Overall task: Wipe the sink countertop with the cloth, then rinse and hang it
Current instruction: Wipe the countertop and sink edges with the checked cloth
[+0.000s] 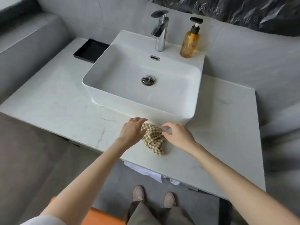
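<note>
Head view, counts: one cloth (153, 138), one basin (146, 104), one tap (159, 33), one pump bottle (190, 43), one black tray (90, 50) and two shoes (138, 193) are seen.
Left hand (131, 130): it is held fairly wide, with the fingers stretched forward nearly straight. The cloth's left edge is covered and touched by it.
Right hand (177, 135): the fingers are loosely curled, thumb and forefinger set narrowly apart at the cloth's right edge. Whether the cloth is pinched cannot be told.
Cloth position: it is bunched on the countertop (56, 101), just in front of the basin, between the two hands.
Materials and shapes: the cloth is checked in tan and cream and crumpled. The countertop is pale, faintly veined stone. The basin is white, glossy and rectangular with rounded corners, and a round metal drain (148, 80) is set in it. The tap is chromed. The bottle is amber and translucent with a black pump.
</note>
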{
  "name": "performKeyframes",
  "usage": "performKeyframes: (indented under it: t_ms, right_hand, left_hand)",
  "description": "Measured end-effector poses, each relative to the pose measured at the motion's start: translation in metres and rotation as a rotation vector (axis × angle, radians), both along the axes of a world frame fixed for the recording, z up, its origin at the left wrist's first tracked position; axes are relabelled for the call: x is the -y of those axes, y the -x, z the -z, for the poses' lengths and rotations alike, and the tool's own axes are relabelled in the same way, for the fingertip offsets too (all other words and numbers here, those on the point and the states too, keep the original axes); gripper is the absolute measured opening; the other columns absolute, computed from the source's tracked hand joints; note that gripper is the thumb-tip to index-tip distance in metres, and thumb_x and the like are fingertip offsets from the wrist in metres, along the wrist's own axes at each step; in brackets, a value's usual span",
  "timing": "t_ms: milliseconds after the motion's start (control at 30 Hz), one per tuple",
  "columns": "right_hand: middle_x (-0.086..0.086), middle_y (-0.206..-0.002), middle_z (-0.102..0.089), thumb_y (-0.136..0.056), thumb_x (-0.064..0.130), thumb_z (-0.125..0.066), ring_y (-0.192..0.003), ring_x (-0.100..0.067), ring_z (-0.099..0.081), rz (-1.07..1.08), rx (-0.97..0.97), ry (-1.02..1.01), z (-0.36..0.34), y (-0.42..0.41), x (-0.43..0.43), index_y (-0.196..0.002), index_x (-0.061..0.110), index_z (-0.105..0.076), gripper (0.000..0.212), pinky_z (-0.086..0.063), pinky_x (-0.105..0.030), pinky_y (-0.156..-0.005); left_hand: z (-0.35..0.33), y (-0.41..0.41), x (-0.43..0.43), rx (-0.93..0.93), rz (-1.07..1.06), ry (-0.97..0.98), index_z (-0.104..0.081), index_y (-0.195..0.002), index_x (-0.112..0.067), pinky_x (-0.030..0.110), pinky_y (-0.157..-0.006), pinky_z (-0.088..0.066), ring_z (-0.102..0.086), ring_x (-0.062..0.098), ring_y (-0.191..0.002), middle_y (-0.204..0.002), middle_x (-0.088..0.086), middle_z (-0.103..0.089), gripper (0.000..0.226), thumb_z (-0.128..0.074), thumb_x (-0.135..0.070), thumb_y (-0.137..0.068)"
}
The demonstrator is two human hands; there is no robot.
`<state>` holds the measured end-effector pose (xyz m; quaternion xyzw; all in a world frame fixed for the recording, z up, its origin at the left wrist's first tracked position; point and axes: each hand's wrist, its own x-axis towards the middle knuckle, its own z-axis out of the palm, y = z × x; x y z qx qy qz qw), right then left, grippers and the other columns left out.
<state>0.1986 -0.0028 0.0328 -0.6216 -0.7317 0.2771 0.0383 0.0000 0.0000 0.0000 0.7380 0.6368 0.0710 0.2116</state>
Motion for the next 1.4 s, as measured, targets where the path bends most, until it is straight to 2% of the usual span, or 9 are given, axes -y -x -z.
performKeyframes:
  t_ms: [133,300,633,833,933,1100,1167,1267,1400]
  right_hand:
    - [0.000,-0.113,-0.068,-0.088,0.029,-0.059,-0.111,-0.025,-0.059,0.128,-0.016,0.153,0.031,0.010,-0.010,-0.121,0.019,-0.061,0.035,-0.048,-0.037,-0.091]
    - [-0.005,-0.099,-0.071,-0.085,0.023,-0.064,-0.098,-0.026,-0.064,0.226,-0.091,0.117,0.059,0.013,-0.018,-0.097,0.016,-0.068,0.014,-0.050,-0.032,-0.081]
    - [0.003,-0.089,-0.069,-0.094,0.021,-0.055,-0.085,-0.018,-0.064,-0.061,-0.387,0.026,-0.007,-0.016,-0.003,-0.089,0.030,-0.052,0.011,-0.050,-0.035,-0.079]
    - [0.005,-0.065,-0.049,-0.098,0.018,-0.048,-0.056,-0.008,-0.038,-0.067,-0.446,-0.149,-0.070,-0.063,0.012,-0.097,0.027,-0.050,0.009,-0.036,-0.026,-0.057]
    - [-0.005,-0.065,-0.049,-0.099,0.023,-0.044,-0.056,-0.012,-0.040,-0.042,-0.355,-0.230,-0.092,-0.093,0.019,-0.100,0.028,-0.047,0.006,-0.039,-0.035,-0.060]
    - [0.005,-0.056,-0.042,-0.100,0.031,-0.041,-0.052,-0.011,-0.042,0.044,-0.195,-0.315,-0.109,-0.141,0.040,-0.101,0.031,-0.046,0.006,-0.040,-0.035,-0.057]
    - [0.005,-0.052,-0.042,-0.100,0.035,-0.041,-0.049,-0.012,-0.039,0.068,-0.128,-0.305,-0.107,-0.157,0.050,-0.099,0.029,-0.046,0.007,-0.035,-0.034,-0.054]
    - [0.004,-0.051,-0.042,-0.096,0.045,-0.046,-0.048,-0.014,-0.035,0.119,-0.095,-0.269,-0.102,-0.177,0.064,-0.094,0.026,-0.048,0.019,-0.028,-0.031,-0.052]
    - [0.016,-0.072,-0.059,-0.071,0.063,-0.069,-0.052,0.004,-0.048,0.216,-0.209,0.011,-0.090,-0.213,0.070,-0.101,0.034,-0.048,0.047,-0.032,-0.020,-0.055]
  left_hand:
    - [0.022,-0.010,-0.006,0.030,-0.022,0.040,-0.044,-0.138,-0.024,0.039,-0.092,-0.043,-0.037,0.029,-0.125,-0.135,0.005,-0.051,0.051,-0.056,-0.028,-0.088]
    - [0.037,-0.019,-0.004,-0.015,-0.045,0.047,-0.044,-0.136,-0.026,0.035,-0.085,-0.041,-0.041,0.029,-0.114,-0.120,0.007,-0.056,0.052,-0.055,-0.018,-0.086]
    - [-0.012,-0.025,0.011,0.125,0.134,-0.044,-0.043,-0.137,-0.035,0.038,-0.092,-0.045,-0.041,0.025,-0.120,-0.130,0.001,-0.049,0.049,-0.057,-0.030,-0.090]
    - [-0.062,-0.063,0.002,0.370,0.281,-0.073,-0.059,-0.102,-0.019,0.027,-0.097,-0.040,-0.051,0.017,-0.114,-0.128,-0.003,-0.055,0.023,-0.066,-0.032,-0.085]
    - [-0.091,-0.090,-0.001,0.499,0.330,0.010,-0.055,-0.083,-0.018,0.013,-0.087,-0.039,-0.055,0.000,-0.102,-0.118,-0.015,-0.061,0.015,-0.068,-0.026,-0.083]
    - [-0.110,-0.136,0.001,0.620,0.411,0.282,-0.049,-0.075,-0.016,0.036,-0.090,-0.047,-0.061,0.017,-0.084,-0.075,-0.005,-0.057,0.016,-0.063,-0.020,-0.083]
    - [-0.111,-0.153,0.005,0.682,0.423,0.384,-0.047,-0.077,-0.009,0.033,-0.072,-0.046,-0.054,0.016,-0.072,-0.074,0.001,-0.054,0.019,-0.064,-0.014,-0.084]
    - [-0.104,-0.169,0.010,0.709,0.397,0.442,-0.039,-0.074,-0.016,0.020,-0.057,-0.036,-0.042,0.010,-0.058,-0.061,-0.014,-0.048,0.033,-0.072,-0.016,-0.081]
    - [-0.090,-0.184,0.011,0.589,0.397,0.370,-0.046,-0.099,-0.025,0.027,-0.067,-0.044,-0.046,0.014,-0.066,-0.069,-0.009,-0.051,0.036,-0.075,-0.026,-0.077]
